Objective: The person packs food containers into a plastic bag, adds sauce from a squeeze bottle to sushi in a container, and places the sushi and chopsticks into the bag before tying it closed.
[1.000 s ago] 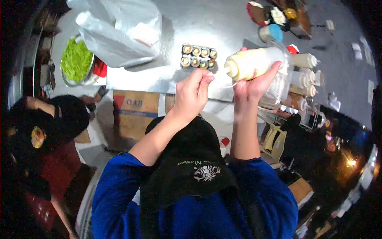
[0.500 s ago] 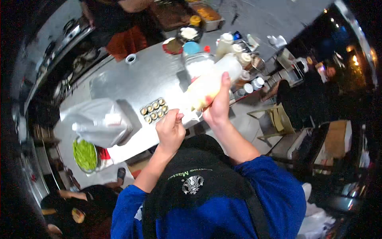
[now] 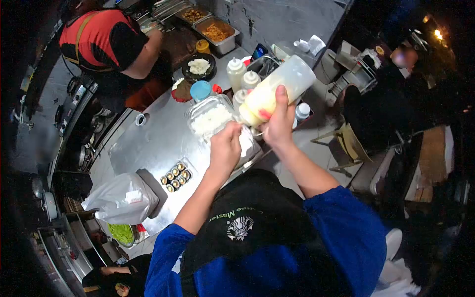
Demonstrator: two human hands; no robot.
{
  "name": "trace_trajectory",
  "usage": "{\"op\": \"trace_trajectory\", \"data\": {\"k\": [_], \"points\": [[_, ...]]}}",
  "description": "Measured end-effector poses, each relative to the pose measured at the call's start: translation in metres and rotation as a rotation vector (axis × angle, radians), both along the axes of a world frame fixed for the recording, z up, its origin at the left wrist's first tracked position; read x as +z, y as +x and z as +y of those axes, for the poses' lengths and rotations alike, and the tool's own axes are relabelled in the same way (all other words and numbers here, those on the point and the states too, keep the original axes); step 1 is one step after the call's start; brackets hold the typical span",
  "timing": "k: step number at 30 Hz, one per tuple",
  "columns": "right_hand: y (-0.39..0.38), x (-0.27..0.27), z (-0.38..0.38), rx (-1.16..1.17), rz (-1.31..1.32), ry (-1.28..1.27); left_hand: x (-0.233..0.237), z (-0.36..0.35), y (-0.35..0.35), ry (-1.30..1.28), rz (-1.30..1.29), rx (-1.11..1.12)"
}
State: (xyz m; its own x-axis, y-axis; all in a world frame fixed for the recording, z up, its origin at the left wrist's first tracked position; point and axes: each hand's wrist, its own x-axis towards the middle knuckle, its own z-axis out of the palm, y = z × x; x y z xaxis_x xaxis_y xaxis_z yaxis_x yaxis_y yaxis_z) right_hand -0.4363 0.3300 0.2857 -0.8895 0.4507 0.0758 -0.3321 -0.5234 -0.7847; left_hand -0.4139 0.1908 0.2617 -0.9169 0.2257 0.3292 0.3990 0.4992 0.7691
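Note:
My right hand (image 3: pixel 281 127) is wrapped round a large translucent squeeze bottle (image 3: pixel 284 81) with pale yellow sauce in it. The bottle is tilted, its base up to the right and its narrow end down to the left. Beside that lower end, my left hand (image 3: pixel 225 148) is closed with curled fingers; what it pinches, if anything, is hidden. A clear container of white rice (image 3: pixel 210 121) stands just beyond my left hand. To the left of that hand, several sushi roll pieces (image 3: pixel 175 176) sit in a small tray on the steel table (image 3: pixel 133 156).
Upright squeeze bottles (image 3: pixel 236 74) stand behind the held one. A white plastic bag (image 3: pixel 116 198) and a bowl of green leaves (image 3: pixel 121 232) occupy the left end. Across the table are a black bowl of rice (image 3: pixel 199 67) and a person in red and black (image 3: pixel 101 42).
My view has swung, so the sushi tray and bag appear lower and the rice container shows more clearly. Both hands are further over the right side; the right still holds the bottle.

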Motion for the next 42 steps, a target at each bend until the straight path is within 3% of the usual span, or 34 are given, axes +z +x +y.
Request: {"op": "trace_trajectory", "data": {"k": [1, 2, 3, 4, 5, 6, 7, 10, 14, 16, 22, 28, 30, 31, 32, 35, 36, 38, 39, 40, 42], "points": [[-0.024, -0.019, 0.021, -0.067, 0.050, 0.183, -0.004, 0.009, -0.017, -0.066, -0.092, -0.061], [-0.027, 0.003, 0.029, -0.111, -0.065, 0.193, -0.008, 0.016, -0.029, -0.072, -0.169, -0.097], [-0.046, -0.007, 0.053, -0.156, -0.024, 0.291, -0.010, 0.017, -0.033, -0.030, -0.183, -0.031], [-0.065, -0.024, 0.084, -0.238, -0.170, 0.417, -0.010, 0.015, -0.039, 0.013, -0.180, 0.042], [-0.097, -0.052, 0.116, -0.381, -0.041, 0.341, -0.010, 0.005, -0.040, 0.045, -0.253, 0.071], [-0.109, -0.061, 0.133, -0.432, -0.074, 0.413, -0.013, -0.013, -0.037, 0.076, -0.301, 0.125], [-0.120, -0.068, 0.149, -0.485, -0.111, 0.485, -0.037, -0.034, -0.034, 0.042, -0.187, 0.186], [-0.151, -0.125, 0.191, -0.808, -0.321, 0.853, -0.072, -0.091, 0.005, -0.002, -0.224, 0.348], [-0.163, -0.169, 0.195, -0.732, -0.453, 0.917, -0.124, -0.143, 0.075, 0.079, -0.364, 0.634], [-0.163, -0.180, 0.191, -0.699, -0.505, 0.940, -0.121, -0.150, 0.099, 0.137, -0.473, 0.774], [-0.149, -0.201, 0.196, -0.604, -0.668, 1.022, -0.154, -0.204, 0.147, -0.032, -0.421, 1.031], [-0.121, -0.143, 0.163, -0.774, -0.525, 1.363, -0.166, -0.289, 0.174, 0.098, -0.301, 1.227], [-0.117, -0.131, 0.150, -0.786, -0.449, 1.318, -0.184, -0.314, 0.178, 0.097, -0.377, 1.201], [-0.115, -0.133, 0.147, -0.911, -0.310, 1.427, -0.193, -0.324, 0.177, 0.088, -0.416, 1.168], [-0.106, -0.126, 0.134, -0.930, -0.351, 1.507, -0.195, -0.330, 0.175, 0.088, -0.435, 1.083], [-0.067, -0.093, 0.052, -0.804, -0.327, 1.416, -0.213, -0.352, 0.180, 0.069, -0.432, 0.812], [-0.056, -0.094, 0.025, -0.743, -0.244, 1.282, -0.219, -0.360, 0.184, 0.074, -0.449, 0.678], [-0.021, -0.089, -0.031, -0.612, -0.147, 1.341, -0.220, -0.368, 0.177, 0.081, -0.527, 0.499], [-0.001, -0.092, -0.062, -0.453, -0.155, 1.205, -0.220, -0.370, 0.168, 0.066, -0.524, 0.411], [0.027, -0.074, -0.106, -0.373, -0.165, 1.267, -0.218, -0.371, 0.155, 0.051, -0.521, 0.318], [0.081, -0.100, -0.138, -0.100, -0.219, 1.363, -0.200, -0.364, 0.115, -0.036, -0.414, 0.192]]}}
